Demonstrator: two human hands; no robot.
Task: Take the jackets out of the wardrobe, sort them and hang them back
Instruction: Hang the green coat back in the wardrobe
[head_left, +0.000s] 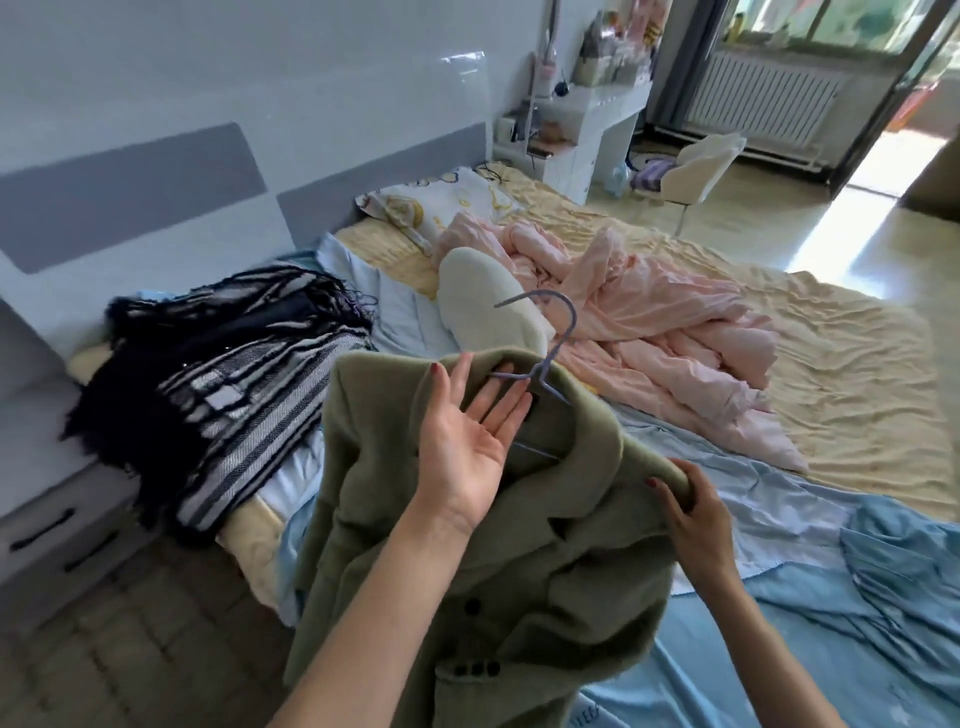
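A green fuzzy coat (431, 587) with dark buttons hangs on a lilac hanger (550, 358) over the bed's near edge. My left hand (467, 447) is palm up with straight fingers at the collar, its fingertips touching the hanger's neck. My right hand (691, 509) grips the coat's right shoulder, fingers curled over the fabric. A pile of striped black, white and grey jackets (223, 384) lies on the left side of the bed.
The bed (857, 395) carries a crumpled pink duvet (649, 332), a white pillow (493, 301) and blue sheets (857, 613). A grey bedside drawer unit (47, 525) stands at left. Farther back are a white dressing table (587, 130), a chair (696, 166) and a radiator (758, 98).
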